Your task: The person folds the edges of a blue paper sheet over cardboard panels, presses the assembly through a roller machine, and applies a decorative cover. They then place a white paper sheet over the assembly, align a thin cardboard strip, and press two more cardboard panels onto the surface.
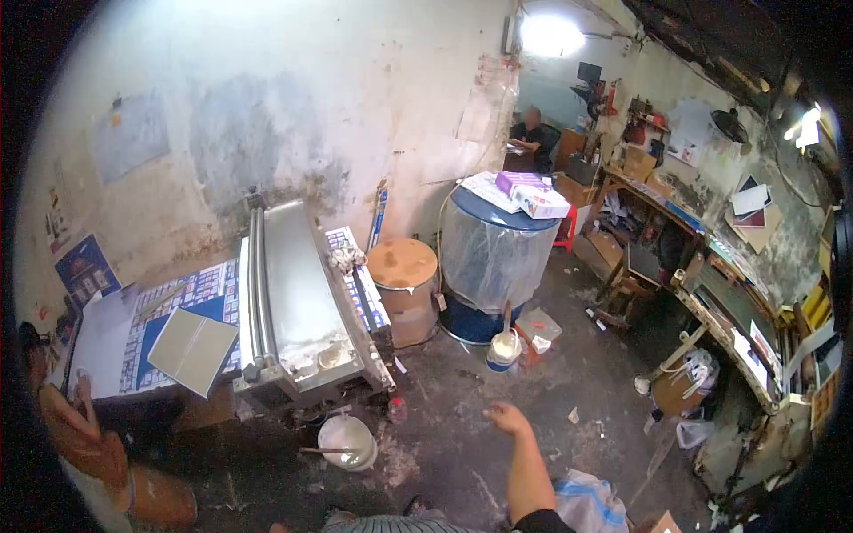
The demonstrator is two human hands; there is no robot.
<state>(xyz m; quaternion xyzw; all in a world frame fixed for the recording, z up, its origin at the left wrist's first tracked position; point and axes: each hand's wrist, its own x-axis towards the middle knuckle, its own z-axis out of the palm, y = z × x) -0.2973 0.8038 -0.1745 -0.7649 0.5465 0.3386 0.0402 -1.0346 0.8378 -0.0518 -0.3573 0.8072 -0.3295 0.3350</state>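
My right hand [506, 418] is held out over the dark floor, its fingers curled in and nothing visible in them. My left hand is out of view. Beyond the right hand stands a small tub [504, 354] of whitish paste with a stick or brush handle upright in it. To the hand's left, a white bucket [346, 433] has a stick lying across its rim. Behind that bucket is a roller machine [298, 275] with a pale, smeared bed. A white sack with blue stripes [586, 502] lies beside my forearm.
At the left, another person [75, 426] reaches to a table with printed sheets and a grey board [193, 349]. A drum [404, 284] and a plastic-wrapped blue barrel [498, 253] line the wall. A cluttered workbench [729, 311] runs along the right. Someone sits in the back room.
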